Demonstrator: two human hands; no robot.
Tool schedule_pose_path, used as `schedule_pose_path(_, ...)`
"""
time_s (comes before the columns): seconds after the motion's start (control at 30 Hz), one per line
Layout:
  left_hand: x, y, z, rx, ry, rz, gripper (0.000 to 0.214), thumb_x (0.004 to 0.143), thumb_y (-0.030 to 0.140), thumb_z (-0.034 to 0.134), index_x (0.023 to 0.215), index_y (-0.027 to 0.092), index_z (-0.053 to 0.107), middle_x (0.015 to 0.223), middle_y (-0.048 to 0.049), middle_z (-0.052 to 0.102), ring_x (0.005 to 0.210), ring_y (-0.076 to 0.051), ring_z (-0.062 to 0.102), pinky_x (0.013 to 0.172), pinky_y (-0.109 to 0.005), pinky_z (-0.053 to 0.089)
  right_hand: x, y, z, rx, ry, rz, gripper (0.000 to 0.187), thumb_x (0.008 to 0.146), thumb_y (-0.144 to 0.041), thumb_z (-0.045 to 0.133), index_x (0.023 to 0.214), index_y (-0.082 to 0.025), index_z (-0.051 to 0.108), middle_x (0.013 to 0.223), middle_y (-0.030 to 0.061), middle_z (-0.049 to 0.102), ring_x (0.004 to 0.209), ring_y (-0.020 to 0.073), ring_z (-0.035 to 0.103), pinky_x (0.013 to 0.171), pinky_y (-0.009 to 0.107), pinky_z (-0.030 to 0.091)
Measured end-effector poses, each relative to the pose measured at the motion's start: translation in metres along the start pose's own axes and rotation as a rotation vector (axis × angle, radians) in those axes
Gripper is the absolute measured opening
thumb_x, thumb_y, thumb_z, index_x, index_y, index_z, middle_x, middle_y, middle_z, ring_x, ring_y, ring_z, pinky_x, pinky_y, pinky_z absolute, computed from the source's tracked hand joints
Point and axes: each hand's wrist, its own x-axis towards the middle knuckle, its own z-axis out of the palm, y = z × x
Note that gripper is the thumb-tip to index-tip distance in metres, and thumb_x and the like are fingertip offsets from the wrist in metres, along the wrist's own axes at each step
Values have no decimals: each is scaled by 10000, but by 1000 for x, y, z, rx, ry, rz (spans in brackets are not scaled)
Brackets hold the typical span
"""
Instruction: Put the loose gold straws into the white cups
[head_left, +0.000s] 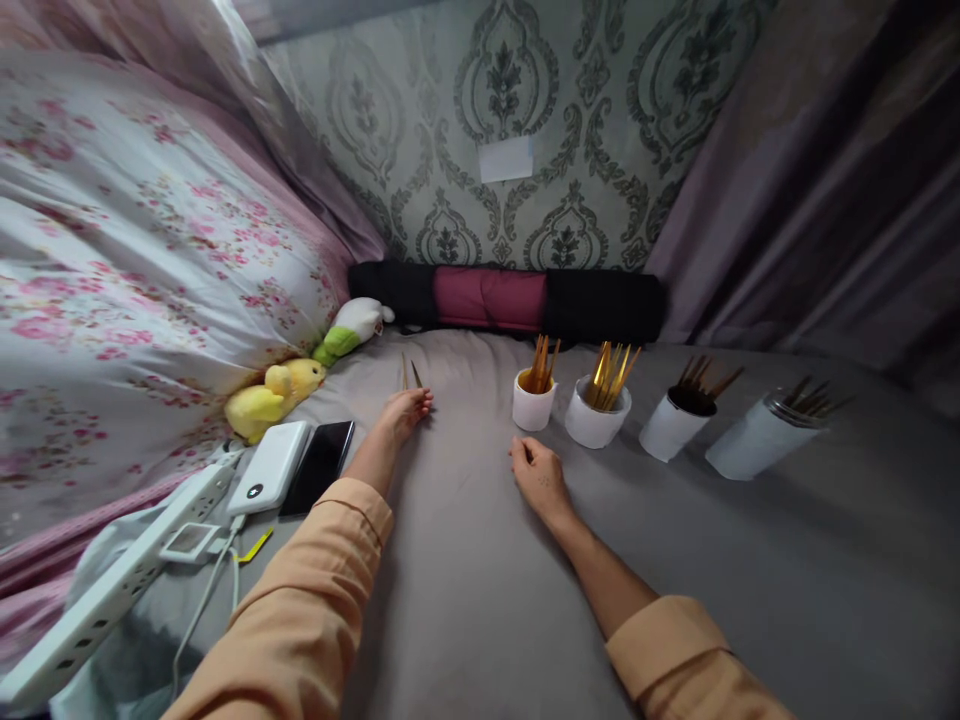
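My left hand is closed, its fingers wrapped around the lower ends of two thin sticks, probably chopsticks. One stick is pale brown and the other dark; both point away from me and spread slightly apart. My right hand rests on the grey sheet with its fingers curled and nothing visible in them. Just beyond it stands a white cup holding orange-brown sticks. To its right are a wider white cup of shiny gold sticks and a tilted white cup of brown sticks.
A white-wrapped jar with dark sticks leans at far right. On the left lie a black phone, a white power bank, a power strip with cables and plush toys. A black-and-maroon roll lines the back.
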Motion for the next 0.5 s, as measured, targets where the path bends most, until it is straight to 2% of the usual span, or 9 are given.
schedule_pose_path(0.27, -11, -5, 6, -71, -22, -11, 117, 696, -18, 539, 746, 77, 585, 634, -30, 587, 457, -39, 510, 445, -146, 400, 2, 3, 2, 5, -1, 9, 401, 851, -449, 369, 672, -173, 599, 580, 32, 600, 477, 120, 483, 471, 220, 311)
schedule_pose_path(0.5, -26, -17, 9, -152, -64, 21, 99, 698, 15, 567, 761, 82, 602, 659, -38, 590, 477, -37, 506, 452, -147, 394, 3, 1, 0, -6, -8, 8, 397, 847, -443, 378, 682, -164, 607, 601, 47, 616, 488, 125, 496, 488, 224, 332)
